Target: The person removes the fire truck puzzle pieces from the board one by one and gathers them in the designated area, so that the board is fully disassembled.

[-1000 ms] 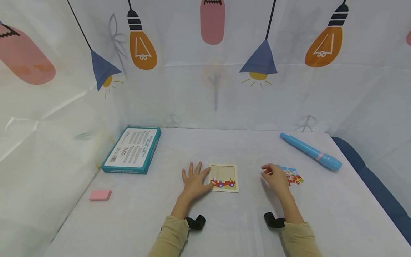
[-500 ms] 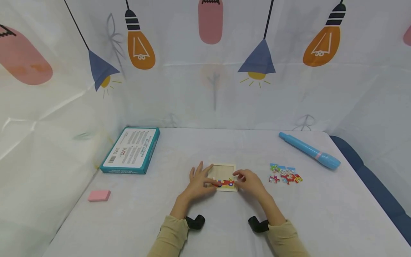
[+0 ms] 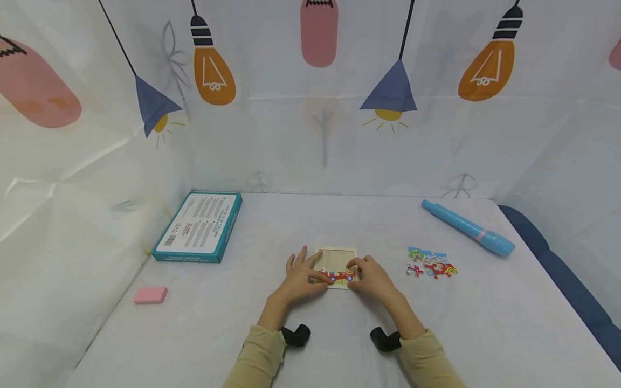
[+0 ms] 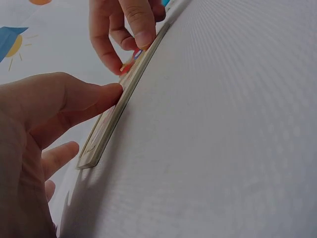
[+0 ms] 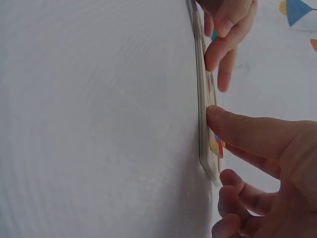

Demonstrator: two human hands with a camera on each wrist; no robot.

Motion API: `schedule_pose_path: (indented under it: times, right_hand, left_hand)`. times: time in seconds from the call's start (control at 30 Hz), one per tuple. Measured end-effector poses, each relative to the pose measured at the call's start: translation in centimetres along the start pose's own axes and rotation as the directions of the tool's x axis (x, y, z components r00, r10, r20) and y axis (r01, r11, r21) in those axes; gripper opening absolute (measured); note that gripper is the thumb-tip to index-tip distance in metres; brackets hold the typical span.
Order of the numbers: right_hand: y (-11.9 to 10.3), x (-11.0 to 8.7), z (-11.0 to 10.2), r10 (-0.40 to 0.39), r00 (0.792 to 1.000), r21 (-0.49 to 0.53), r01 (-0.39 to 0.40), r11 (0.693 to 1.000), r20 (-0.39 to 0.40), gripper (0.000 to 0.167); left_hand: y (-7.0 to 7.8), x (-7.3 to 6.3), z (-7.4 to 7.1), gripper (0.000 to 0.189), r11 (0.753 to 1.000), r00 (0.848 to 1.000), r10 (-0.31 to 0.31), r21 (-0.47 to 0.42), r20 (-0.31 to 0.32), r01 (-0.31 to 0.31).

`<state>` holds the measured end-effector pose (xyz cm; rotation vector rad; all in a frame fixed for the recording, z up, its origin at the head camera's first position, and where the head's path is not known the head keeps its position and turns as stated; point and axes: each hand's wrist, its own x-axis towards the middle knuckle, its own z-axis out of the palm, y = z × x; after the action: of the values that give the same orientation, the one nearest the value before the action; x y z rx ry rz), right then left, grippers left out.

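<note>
A small wooden puzzle tray (image 3: 339, 255) lies on the table, its lower part filled by a red vehicle picture (image 3: 337, 276). My left hand (image 3: 302, 279) rests at its left side, thumb and index finger extended over the tray's lower edge and picture, the other fingers spread. From the right, my right hand (image 3: 375, 279) pinches a puzzle piece (image 5: 217, 147) between thumb and index finger at the picture's right end. In the right wrist view this piece sits slightly raised over the wooden tray (image 5: 202, 124). Its red and blue print (image 4: 132, 63) shows under the fingertips in the left wrist view.
Several loose puzzle pieces (image 3: 429, 261) lie right of the right hand. A light blue marker-shaped tube (image 3: 468, 229) is behind them. At the left are a teal-edged box (image 3: 199, 223) and a pink eraser-like block (image 3: 150, 295). A printed curtain (image 3: 281, 145) hangs behind the table.
My right hand has moved left from the loose pieces to the tray's right side, uncovering those pieces. My left thumb and index finger have shifted inward over the picture.
</note>
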<state>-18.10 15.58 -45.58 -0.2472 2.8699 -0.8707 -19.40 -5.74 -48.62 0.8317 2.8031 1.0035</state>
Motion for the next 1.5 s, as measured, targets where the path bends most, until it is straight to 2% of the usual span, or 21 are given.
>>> schedule_pose_path:
  times: [0.13, 0.3, 0.43, 0.63, 0.77, 0.97, 1.2, 1.3, 1.5]
  right_hand:
    - [-0.1, 0.0, -0.1, -0.006, 1.0, 0.052, 0.007, 0.999, -0.026, 0.033]
    - [0.1, -0.2, -0.3, -0.011, 0.998, 0.207, 0.023, 0.978, -0.057, 0.022]
    - [0.9, -0.3, -0.9, 0.032, 0.998, 0.309, -0.013, 0.951, -0.057, 0.019]
    - [2.8, -0.7, -3.0, 0.076, 0.995, 0.371, -0.048, 0.928, -0.061, 0.021]
    - [4.3, -1.4, -4.5, 0.104, 0.992, 0.388, -0.07, 0.919, -0.067, 0.022]
    - [6.4, -3.0, -6.8, 0.154, 0.987, 0.36, -0.127, 0.924, -0.047, 0.027]
    - [9.4, -4.6, -9.1, 0.172, 0.984, 0.341, -0.149, 0.928, -0.039, 0.035]
    - [10.7, -5.4, -9.7, 0.225, 0.974, 0.316, -0.206, 0.926, -0.025, 0.037]
    - [13.1, -6.7, -10.7, 0.341, 0.94, 0.287, -0.332, 0.899, 0.02, 0.041]
  left_hand:
    - [0.0, -0.1, 0.1, 0.019, 1.0, 1.0, -0.003, -0.006, 0.003, 0.003]
    - [0.1, -0.2, 0.0, 0.02, 1.0, 1.0, -0.008, -0.018, 0.004, 0.008]
    - [0.0, -0.1, 0.0, 0.021, 1.0, 1.0, -0.006, -0.013, 0.002, 0.006]
    - [-0.1, 0.1, -0.1, 0.021, 1.0, 1.0, -0.012, -0.013, 0.0, 0.012]
    - [0.0, 0.0, -0.1, 0.022, 1.0, 1.0, -0.007, -0.02, 0.005, 0.007]
    - [0.1, -0.1, -0.1, 0.023, 0.999, 1.0, -0.01, -0.03, 0.014, 0.01]
    - [0.0, -0.1, -0.1, 0.023, 0.999, 1.0, -0.011, -0.038, 0.008, 0.011]
    - [-0.1, -0.1, 0.0, 0.023, 0.999, 1.0, -0.009, -0.036, 0.004, 0.009]
    - [-0.2, -0.1, 0.1, 0.024, 0.999, 1.0, -0.002, -0.035, -0.003, 0.002]
